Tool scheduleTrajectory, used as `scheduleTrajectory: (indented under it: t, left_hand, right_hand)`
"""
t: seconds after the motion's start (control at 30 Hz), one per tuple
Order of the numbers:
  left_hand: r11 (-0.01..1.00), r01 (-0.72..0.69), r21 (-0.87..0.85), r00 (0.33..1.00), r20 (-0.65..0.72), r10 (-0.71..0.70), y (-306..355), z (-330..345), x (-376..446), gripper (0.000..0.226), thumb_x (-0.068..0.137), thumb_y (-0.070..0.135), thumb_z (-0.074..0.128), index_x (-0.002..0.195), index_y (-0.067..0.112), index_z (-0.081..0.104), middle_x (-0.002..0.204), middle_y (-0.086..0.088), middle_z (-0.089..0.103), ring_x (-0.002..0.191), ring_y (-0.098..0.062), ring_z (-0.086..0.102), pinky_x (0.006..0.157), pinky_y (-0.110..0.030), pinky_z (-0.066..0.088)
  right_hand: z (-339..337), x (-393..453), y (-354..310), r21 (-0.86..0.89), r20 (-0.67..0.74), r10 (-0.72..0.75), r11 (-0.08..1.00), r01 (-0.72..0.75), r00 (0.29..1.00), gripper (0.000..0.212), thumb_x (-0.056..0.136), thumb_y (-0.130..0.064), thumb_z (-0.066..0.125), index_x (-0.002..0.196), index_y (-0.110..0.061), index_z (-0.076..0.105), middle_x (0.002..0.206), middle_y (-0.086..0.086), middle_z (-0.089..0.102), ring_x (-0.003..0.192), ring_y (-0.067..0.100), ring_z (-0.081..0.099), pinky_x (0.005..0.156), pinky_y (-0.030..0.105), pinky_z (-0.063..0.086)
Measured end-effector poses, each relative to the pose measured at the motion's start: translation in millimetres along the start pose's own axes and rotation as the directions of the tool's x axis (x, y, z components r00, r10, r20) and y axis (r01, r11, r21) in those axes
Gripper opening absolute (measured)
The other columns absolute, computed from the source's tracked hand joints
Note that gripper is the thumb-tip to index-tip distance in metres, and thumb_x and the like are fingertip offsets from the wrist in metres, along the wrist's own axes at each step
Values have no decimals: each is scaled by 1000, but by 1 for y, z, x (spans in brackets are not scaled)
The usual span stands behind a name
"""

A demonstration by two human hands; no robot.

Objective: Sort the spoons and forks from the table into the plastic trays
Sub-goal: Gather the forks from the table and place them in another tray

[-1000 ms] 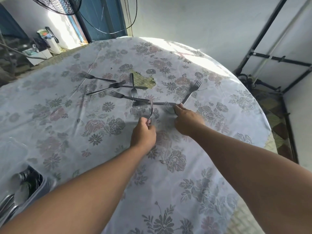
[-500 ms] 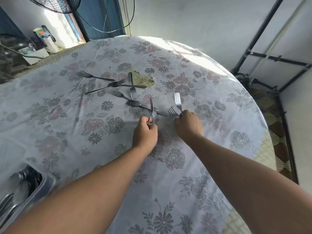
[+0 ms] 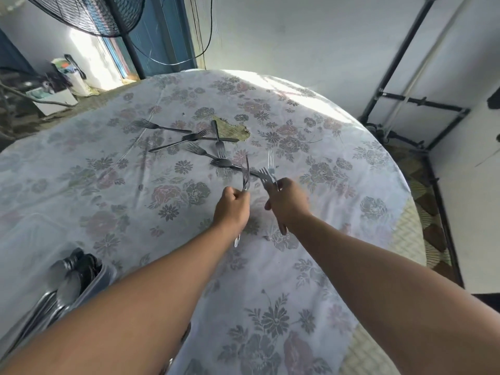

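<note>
My left hand point(image 3: 232, 207) grips steel forks point(image 3: 245, 174) by their handles, tines pointing away from me, a handle end sticking out below the wrist. My right hand point(image 3: 287, 203) holds two more forks point(image 3: 267, 171) lifted above the cloth. Several loose forks point(image 3: 194, 138) lie crossed on the flowered tablecloth beyond both hands, and one point(image 3: 224, 163) lies just ahead of my left hand. A clear plastic tray point(image 3: 107, 277) at the lower left holds spoons point(image 3: 65, 282).
The round table point(image 3: 351, 185) drops off at the right toward a black metal frame point(image 3: 422, 101). A torn patch point(image 3: 230, 128) in the cloth lies under the far forks. A standing fan point(image 3: 89, 12) and clutter sit beyond the far left edge.
My right hand picked a fork off the cloth and raised it, now holding two. Both hands have lifted slightly and drawn back toward me with their forks.
</note>
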State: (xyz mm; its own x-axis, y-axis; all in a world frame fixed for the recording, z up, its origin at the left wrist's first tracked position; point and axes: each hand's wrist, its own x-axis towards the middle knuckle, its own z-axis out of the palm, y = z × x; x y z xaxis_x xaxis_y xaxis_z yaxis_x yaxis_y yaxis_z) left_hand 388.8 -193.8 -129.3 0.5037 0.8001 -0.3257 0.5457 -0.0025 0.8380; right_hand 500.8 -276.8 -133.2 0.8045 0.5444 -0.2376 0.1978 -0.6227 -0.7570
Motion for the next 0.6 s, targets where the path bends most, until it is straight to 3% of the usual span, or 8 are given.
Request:
scheduleTrajectory:
  t: [0.1, 0.17, 0.27, 0.4, 0.6]
  left_hand:
    - [998, -26, -57, 998, 61, 29, -3, -22, -17, 23, 100, 36, 53, 90, 16, 57, 77, -7, 65, 72, -25, 54, 67, -34, 41]
    - [997, -37, -70, 992, 115, 45, -5, -36, -31, 22, 101, 27, 53, 92, 11, 64, 70, -5, 65, 70, -23, 56, 63, -31, 40]
    - [997, -66, -51, 984, 161, 74, -12, -61, -53, 24, 101, 24, 55, 98, 7, 71, 76, -4, 70, 74, -19, 60, 65, -28, 42]
    - [992, -106, -62, 972, 203, 116, -30, -102, -78, 23, 101, 28, 59, 99, 12, 75, 84, 5, 68, 73, -9, 58, 63, -25, 43]
    - [989, -144, -38, 948, 282, 149, -64, -149, -112, 25, 97, 37, 68, 86, 17, 75, 89, -15, 73, 53, -13, 40, 56, -26, 33]
  right_hand:
    - [14, -36, -11, 112, -6, 33, 993, -32, 999, 36, 103, -37, 53, 86, -8, 66, 62, -3, 72, 42, 3, 55, 56, 27, 39]
    - [25, -58, -17, 178, -8, 79, 981, -76, 997, 39, 102, -38, 54, 86, -6, 69, 62, -3, 72, 42, 4, 56, 54, 27, 39]
    - [37, -90, -30, 276, -27, 107, 956, -95, 994, 38, 102, -36, 56, 89, -4, 71, 67, -2, 72, 57, 12, 62, 58, 28, 41]
    - [56, -137, -47, 352, -87, 130, 931, -91, 988, 37, 105, -39, 55, 90, -7, 69, 72, -1, 72, 56, 15, 59, 57, 28, 40]
    - [89, -200, -59, 449, -152, 218, 884, -130, 964, 34, 104, -38, 56, 90, -11, 70, 73, 0, 70, 54, 13, 50, 54, 27, 38]
